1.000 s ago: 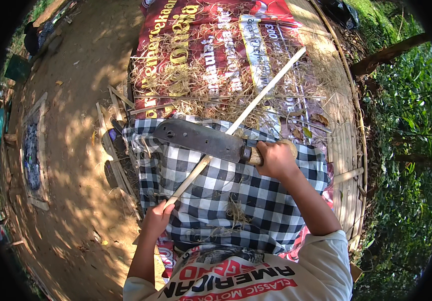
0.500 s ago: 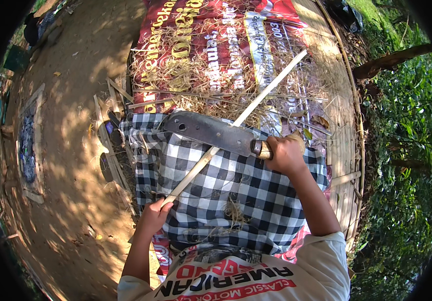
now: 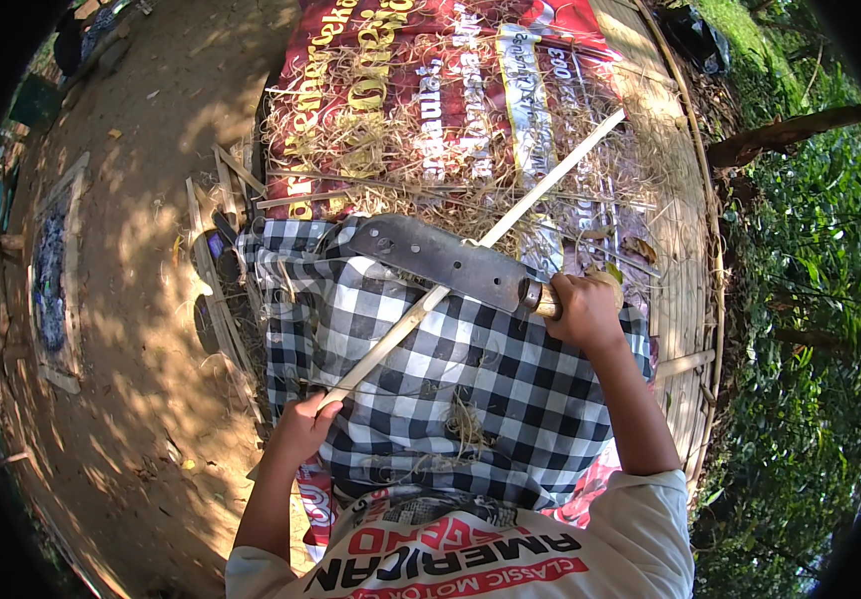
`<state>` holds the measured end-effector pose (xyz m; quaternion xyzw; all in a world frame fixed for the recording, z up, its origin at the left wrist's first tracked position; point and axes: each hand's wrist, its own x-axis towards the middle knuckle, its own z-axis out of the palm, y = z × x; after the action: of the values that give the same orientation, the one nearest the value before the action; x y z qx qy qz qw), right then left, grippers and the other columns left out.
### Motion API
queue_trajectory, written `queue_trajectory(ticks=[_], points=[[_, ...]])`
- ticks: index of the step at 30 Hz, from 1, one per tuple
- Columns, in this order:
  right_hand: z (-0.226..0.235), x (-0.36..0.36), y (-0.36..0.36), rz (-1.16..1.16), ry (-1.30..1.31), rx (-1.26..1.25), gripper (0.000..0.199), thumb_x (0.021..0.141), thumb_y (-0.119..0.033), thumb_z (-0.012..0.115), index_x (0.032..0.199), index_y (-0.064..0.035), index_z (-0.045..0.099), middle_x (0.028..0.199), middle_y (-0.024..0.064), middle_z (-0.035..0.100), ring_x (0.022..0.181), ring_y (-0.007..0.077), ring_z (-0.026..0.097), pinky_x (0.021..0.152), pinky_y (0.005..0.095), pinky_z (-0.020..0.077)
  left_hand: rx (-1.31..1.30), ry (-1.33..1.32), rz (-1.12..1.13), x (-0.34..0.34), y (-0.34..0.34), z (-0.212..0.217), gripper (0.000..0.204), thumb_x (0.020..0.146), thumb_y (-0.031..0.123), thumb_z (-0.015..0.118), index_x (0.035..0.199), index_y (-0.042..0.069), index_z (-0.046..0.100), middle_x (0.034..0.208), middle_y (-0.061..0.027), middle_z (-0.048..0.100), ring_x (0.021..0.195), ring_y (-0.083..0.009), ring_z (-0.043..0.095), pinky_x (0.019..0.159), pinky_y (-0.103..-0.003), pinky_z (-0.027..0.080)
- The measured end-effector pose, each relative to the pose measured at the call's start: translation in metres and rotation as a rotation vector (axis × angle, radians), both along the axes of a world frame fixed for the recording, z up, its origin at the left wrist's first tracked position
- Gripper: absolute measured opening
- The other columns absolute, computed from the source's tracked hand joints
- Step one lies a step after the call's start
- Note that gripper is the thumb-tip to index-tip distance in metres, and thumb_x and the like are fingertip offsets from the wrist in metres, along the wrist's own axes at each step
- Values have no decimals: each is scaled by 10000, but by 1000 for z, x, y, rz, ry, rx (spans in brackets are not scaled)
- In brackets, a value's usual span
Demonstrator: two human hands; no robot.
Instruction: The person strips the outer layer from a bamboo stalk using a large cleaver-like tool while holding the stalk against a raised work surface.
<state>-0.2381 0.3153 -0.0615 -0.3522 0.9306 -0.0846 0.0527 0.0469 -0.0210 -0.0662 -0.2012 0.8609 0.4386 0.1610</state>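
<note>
My left hand (image 3: 303, 427) is closed round the near end of a long, pale bamboo strip (image 3: 382, 345), which slants away to the upper right. In my right hand (image 3: 586, 309) is the wooden handle of a machete (image 3: 430, 258), a broad dark blade with several holes. The blade lies across the strip's middle, covering a short part of it. A small curl of shaving shows at the blade's far edge, against the strip. Beneath both, a black-and-white checked cloth (image 3: 420, 399) covers my lap, with a few shavings on it.
Thin shavings (image 3: 380, 130) litter a red printed banner (image 3: 460, 60) ahead, spread over a bamboo-slat platform (image 3: 685, 230). Several loose strips (image 3: 216, 299) lie at the left edge. Bare earth (image 3: 141, 299) stretches left; green plants (image 3: 810, 299) grow to the right.
The machete has slid a little to the right, with my right hand. My left hand keeps its hold on the bamboo strip, nearly unmoved; the strip's far end is slightly farther right.
</note>
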Motion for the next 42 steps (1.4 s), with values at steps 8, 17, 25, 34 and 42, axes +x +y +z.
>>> queue_trajectory(ticks=[8, 17, 25, 34, 42], points=[[24, -39, 43, -377, 17, 77, 244, 683, -227, 681, 845, -54, 624, 714, 198, 654, 681, 383, 644, 650, 467, 521, -24, 7, -25, -6, -3, 2, 330, 931, 336, 578, 908, 9, 616, 665, -228, 583, 657, -438, 586, 536, -428, 450], [9, 19, -30, -49, -162, 56, 223, 642, -190, 659, 815, -70, 583, 645, 157, 640, 611, 326, 650, 586, 417, 524, -90, -140, 15, -5, 6, 3, 368, 935, 377, 559, 919, 13, 614, 674, -235, 591, 685, -449, 594, 553, -472, 449], [-3, -17, -15, -25, -57, -42, 271, 604, -249, 707, 779, -87, 580, 642, 137, 632, 605, 346, 628, 600, 428, 501, -139, -86, 45, 1, 9, -3, 354, 937, 378, 555, 941, 32, 627, 602, -206, 566, 626, -423, 594, 528, -459, 437], [6, -13, -16, -63, -50, 39, 198, 642, -226, 675, 755, -89, 587, 697, 115, 646, 634, 334, 638, 595, 428, 506, -111, -158, 18, -5, 8, 1, 343, 941, 359, 552, 927, 24, 625, 603, -200, 564, 615, -413, 594, 520, -431, 432], [10, 3, -25, 9, -69, 26, 255, 635, -181, 648, 842, -59, 566, 710, 152, 655, 640, 328, 652, 603, 417, 520, -79, -69, 15, 4, 3, -14, 335, 937, 332, 562, 932, 4, 630, 664, -201, 617, 660, -400, 628, 544, -418, 459]])
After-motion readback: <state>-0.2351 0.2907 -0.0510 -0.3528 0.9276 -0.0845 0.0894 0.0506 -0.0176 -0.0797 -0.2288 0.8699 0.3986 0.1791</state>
